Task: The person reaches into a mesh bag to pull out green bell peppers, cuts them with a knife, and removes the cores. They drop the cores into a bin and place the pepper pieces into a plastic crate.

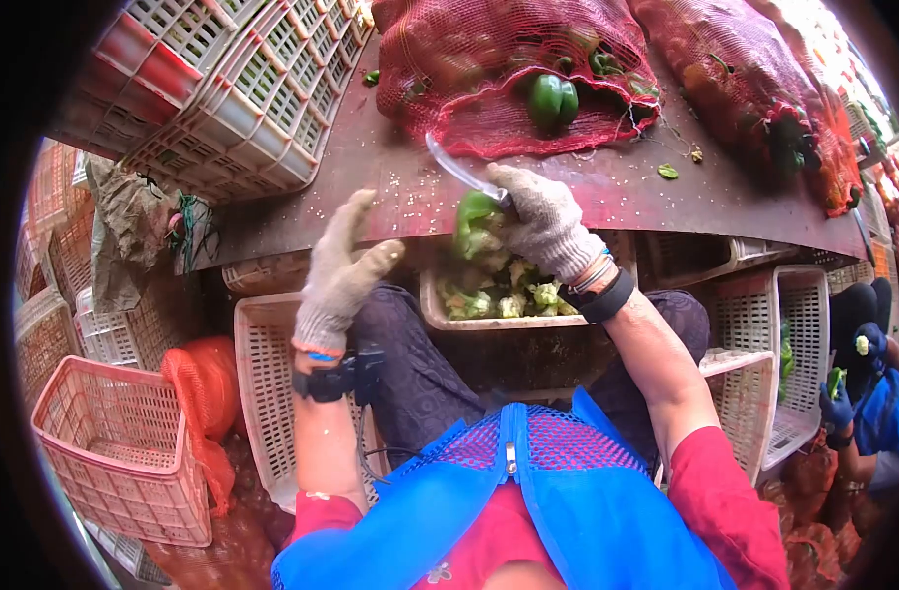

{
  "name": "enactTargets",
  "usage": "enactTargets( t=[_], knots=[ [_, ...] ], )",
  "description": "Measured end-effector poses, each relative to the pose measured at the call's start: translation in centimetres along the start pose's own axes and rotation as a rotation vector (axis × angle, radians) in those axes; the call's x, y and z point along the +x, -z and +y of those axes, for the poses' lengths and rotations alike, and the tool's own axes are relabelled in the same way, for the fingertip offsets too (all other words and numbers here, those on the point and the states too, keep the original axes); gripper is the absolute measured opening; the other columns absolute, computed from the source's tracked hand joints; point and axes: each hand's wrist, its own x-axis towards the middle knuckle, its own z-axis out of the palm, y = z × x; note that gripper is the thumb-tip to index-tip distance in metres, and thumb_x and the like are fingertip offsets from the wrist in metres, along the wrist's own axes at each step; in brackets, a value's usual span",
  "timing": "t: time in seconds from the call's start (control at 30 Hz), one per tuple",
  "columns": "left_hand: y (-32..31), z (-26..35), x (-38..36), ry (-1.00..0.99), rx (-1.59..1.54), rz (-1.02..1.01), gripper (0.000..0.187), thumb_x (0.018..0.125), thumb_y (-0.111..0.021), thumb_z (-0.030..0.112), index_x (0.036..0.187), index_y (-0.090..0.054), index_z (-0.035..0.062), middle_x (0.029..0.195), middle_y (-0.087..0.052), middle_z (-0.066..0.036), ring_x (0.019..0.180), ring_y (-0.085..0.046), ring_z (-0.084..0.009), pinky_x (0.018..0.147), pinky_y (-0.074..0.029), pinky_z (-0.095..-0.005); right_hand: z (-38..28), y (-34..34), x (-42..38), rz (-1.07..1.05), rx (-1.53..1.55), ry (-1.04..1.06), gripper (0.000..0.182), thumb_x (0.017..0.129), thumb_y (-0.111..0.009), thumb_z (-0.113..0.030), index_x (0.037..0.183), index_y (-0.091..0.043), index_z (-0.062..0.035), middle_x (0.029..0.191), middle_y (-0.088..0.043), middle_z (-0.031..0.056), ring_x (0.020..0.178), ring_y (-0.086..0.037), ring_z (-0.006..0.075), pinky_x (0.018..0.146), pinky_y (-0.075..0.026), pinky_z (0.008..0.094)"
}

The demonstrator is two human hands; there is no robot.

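Head camera looks down at two arms in red sleeves, both reaching forward over the lap toward a brown table (607, 187). The left hand (343, 275) wears a grey glove and floats in the air with its fingers spread wide apart, holding nothing, just beside the table edge. The right hand (543, 221), also gloved, is curled tight around a knife (459, 169) whose curved blade points up and to the left. That same hand presses against a green pepper (474, 218), but the glove covers much of it, so it is hard to tell how the pepper is gripped. Right under the pepper sits a tray (499, 320) full of cut green bits. Red net sacks (489, 69) with more peppers lie on the table farther back. Plastic crates (125, 452) stand all around. At the right edge, another person's blue-gloved hand (835, 403) is partly cut off.
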Motion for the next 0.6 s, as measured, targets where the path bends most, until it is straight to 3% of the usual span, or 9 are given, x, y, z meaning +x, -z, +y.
enactTargets(
  t=[0.03, 0.1, 0.2, 0.23, 0.27, 0.33, 0.4, 0.47, 0.6],
  knots=[
    [0.2, -2.6, 0.9, -0.114, 0.023, -0.027, 0.077, 0.080, -0.076, 0.031, 0.142, -0.038, 0.0039, 0.134, -0.047, -0.011, 0.109, -0.055, -0.0189, 0.091, -0.045, -0.0284, 0.3, -0.1, -0.1, 0.041, -0.022, 0.027, 0.050, 0.069, -0.073, -0.010, 0.115, -0.057, -0.0062, 0.087, -0.062, 0.0168, 0.079, -0.062, 0.0373, 0.070, -0.051, 0.0439],
    [-7.8, -1.2, 3.9, 0.178, -0.729, -0.384, 0.056, 0.089, -0.067, 0.022, 0.136, -0.044, 0.0021, 0.122, -0.057, -0.007, 0.105, -0.057, -0.0159, 0.090, -0.048, -0.0297, -0.6, 0.2, 0.4, 0.003, 0.013, 0.109, 0.049, 0.069, -0.075, -0.012, 0.113, -0.057, -0.0044, 0.092, -0.062, 0.0177, 0.081, -0.062, 0.0380, 0.070, -0.051, 0.0432],
    [-11.9, -2.4, 4.5, 0.189, -1.133, -0.315, 0.030, 0.095, -0.057, 0.014, 0.123, -0.050, 0.0072, 0.110, -0.062, -0.011, 0.091, -0.064, -0.0221, 0.074, -0.056, -0.0345, -0.4, 2.0, -0.1, 0.185, -0.021, 0.023, 0.049, 0.069, -0.077, -0.014, 0.113, -0.057, -0.0041, 0.095, -0.062, 0.0180, 0.083, -0.062, 0.0387, 0.070, -0.051, 0.0427],
    [-12.7, 0.1, 3.8, 0.318, -1.267, -0.199, 0.028, 0.096, -0.055, 0.013, 0.123, -0.049, 0.0079, 0.109, -0.062, -0.012, 0.088, -0.064, -0.0231, 0.072, -0.056, -0.0334, 0.3, 2.0, -0.8, 0.268, -0.059, -0.072, 0.048, 0.071, -0.079, -0.018, 0.111, -0.058, -0.0037, 0.093, -0.062, 0.0162, 0.080, -0.063, 0.0339, 0.068, -0.051, 0.0402],
    [-13.5, -0.1, 4.0, 0.275, -1.262, -0.085, 0.030, 0.097, -0.054, 0.012, 0.125, -0.047, 0.0095, 0.106, -0.062, -0.011, 0.087, -0.063, -0.0213, 0.071, -0.056, -0.0312, 0.3, 2.0, -1.8, 0.292, 0.090, -0.411, 0.045, 0.072, -0.082, -0.023, 0.106, -0.060, -0.0025, 0.084, -0.063, 0.0116, 0.072, -0.063, 0.0245, 0.065, -0.051, 0.0366],
    [-14.3, -1.1, 4.6, 0.107, -0.946, 0.051, 0.033, 0.096, -0.057, 0.015, 0.127, -0.046, 0.0101, 0.103, -0.059, -0.008, 0.085, -0.060, -0.0159, 0.072, -0.053, -0.0282, 0.6, 2.2, -2.7, 0.326, 0.206, -0.665, 0.041, 0.073, -0.083, -0.027, 0.100, -0.062, -0.0034, 0.070, -0.062, 0.0059, 0.059, -0.058, 0.0143, 0.054, -0.049, 0.0315],
    [-15.4, -1.5, 4.5, 0.022, -0.701, 0.133, 0.037, 0.095, -0.060, 0.017, 0.128, -0.045, 0.0098, 0.102, -0.057, -0.006, 0.084, -0.057, -0.0128, 0.072, -0.052, -0.0263, -0.2, 2.5, -2.5, 0.118, 0.696, -1.187, 0.034, 0.077, -0.080, -0.027, 0.096, -0.063, -0.0054, 0.062, -0.059, 0.0023, 0.048, -0.053, 0.0098, 0.044, -0.045, 0.0275],
    [-16.4, 0.3, 3.6, -0.051, -0.600, 0.164, 0.045, 0.093, -0.064, 0.022, 0.130, -0.043, 0.0073, 0.102, -0.055, -0.003, 0.085, -0.054, -0.0104, 0.073, -0.049, -0.0245, 0.2, 1.4, -2.8, 0.045, 1.022, -1.303, 0.024, 0.082, -0.075, -0.024, 0.092, -0.061, -0.0073, 0.062, -0.059, 0.0007, 0.041, -0.049, 0.0073, 0.034, -0.038, 0.0226],
    [-17.2, -0.7, 3.4, -0.338, -0.299, 0.274, 0.051, 0.090, -0.068, 0.028, 0.129, -0.044, 0.0049, 0.113, -0.054, -0.008, 0.099, -0.055, -0.0169, 0.087, -0.048, -0.0306, 0.6, 2.5, -3.3, -0.059, 1.334, -1.179, 0.017, 0.087, -0.069, -0.020, 0.096, -0.059, -0.0097, 0.069, -0.060, 0.0005, 0.048, -0.056, 0.0089, 0.040, -0.049, 0.0244]
  ],
)
